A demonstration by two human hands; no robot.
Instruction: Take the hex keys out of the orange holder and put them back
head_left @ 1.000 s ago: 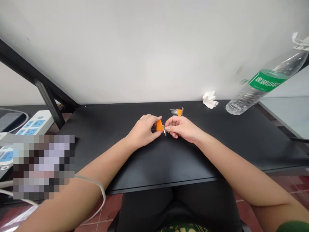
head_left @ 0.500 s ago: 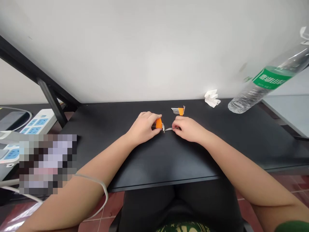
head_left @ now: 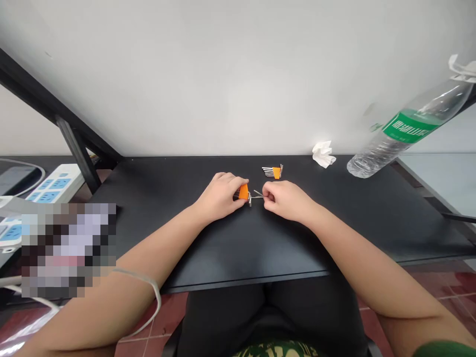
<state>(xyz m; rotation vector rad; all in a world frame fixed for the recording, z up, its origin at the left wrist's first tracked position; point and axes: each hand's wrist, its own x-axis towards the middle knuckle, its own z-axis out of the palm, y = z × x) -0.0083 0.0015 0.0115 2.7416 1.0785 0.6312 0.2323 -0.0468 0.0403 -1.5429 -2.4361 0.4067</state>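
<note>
My left hand [head_left: 223, 197] grips an orange hex key holder [head_left: 243, 192] between thumb and fingers, low over the black table. The bent ends of a few hex keys [head_left: 249, 199] stick out on its right side. Just to the right, my right hand [head_left: 284, 198] is closed in a pinch on a thin silver hex key [head_left: 257, 197] whose tip points at the holder. A second thin key end slants up beside it; the fingers hide the rest. Behind my right hand lies another orange holder [head_left: 276, 172] with several hex keys in it.
On the black table [head_left: 238, 258], a crumpled tissue [head_left: 323, 153] and a tall plastic bottle [head_left: 394, 134] with a green label are at the back right. White power strips [head_left: 55, 186] and a blurred-out patch lie at left. A pale cable [head_left: 154, 287] loops over my left forearm.
The thin key ends at my right hand now splay apart, with one tip at the holder's bent keys. My left hand holds the holder as before. The view has shifted slightly.
</note>
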